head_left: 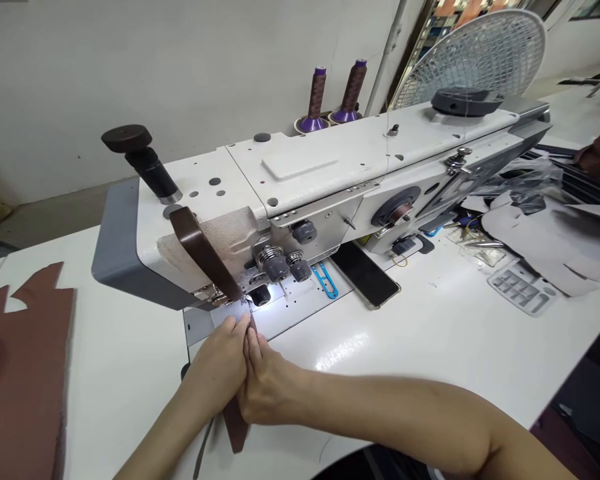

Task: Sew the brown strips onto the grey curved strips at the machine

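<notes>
Brown strip (237,430), held, at sewing machine (300,157)

white table (405,340), sewing machine (330,157) on it, brown pieces (33,373) at left, gray pieces (545,233) at right

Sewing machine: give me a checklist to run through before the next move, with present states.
1. Both hands on the work: ok; left hand and right hand are on the brown strip.
2. Fingers clear of the needle: cannot tell; the needle tip is not discernible.
3. Lighting: ok; the machine bed is lit.
4. Thread supply: ok; two cones carry brown thread.
5. Phone away from the strip: ok; it lies apart.
</notes>
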A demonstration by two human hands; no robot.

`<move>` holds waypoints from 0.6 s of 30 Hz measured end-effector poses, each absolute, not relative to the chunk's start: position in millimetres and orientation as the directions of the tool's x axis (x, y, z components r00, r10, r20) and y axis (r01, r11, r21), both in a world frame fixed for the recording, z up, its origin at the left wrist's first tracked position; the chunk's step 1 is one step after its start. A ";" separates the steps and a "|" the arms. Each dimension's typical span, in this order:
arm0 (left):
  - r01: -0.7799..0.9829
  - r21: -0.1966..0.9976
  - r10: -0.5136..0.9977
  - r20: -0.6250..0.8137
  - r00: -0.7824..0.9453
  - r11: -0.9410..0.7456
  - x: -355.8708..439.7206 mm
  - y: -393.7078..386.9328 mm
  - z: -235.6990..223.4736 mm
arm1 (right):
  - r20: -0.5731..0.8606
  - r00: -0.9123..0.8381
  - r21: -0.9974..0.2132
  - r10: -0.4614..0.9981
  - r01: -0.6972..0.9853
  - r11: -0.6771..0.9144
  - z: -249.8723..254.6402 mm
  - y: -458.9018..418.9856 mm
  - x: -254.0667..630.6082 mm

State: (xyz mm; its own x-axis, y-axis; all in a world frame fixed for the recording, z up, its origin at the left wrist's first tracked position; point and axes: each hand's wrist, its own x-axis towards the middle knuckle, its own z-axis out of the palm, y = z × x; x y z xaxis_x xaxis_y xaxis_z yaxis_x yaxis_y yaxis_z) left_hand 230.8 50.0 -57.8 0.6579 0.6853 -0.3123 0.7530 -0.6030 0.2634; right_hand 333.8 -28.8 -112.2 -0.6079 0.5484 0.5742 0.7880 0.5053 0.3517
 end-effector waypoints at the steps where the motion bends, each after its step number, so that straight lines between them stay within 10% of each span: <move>1: 0.768 0.265 0.677 -0.365 0.640 -0.583 232.1 50.4 -54.1 | 0.565 -0.612 0.343 0.553 0.784 0.518 -113.2 -27.3 333.9; 18: 0.829 0.393 0.665 -0.498 0.556 -0.398 239.1 59.3 -40.4 | 0.601 -0.608 0.400 0.519 0.791 0.463 -111.9 -23.0 336.6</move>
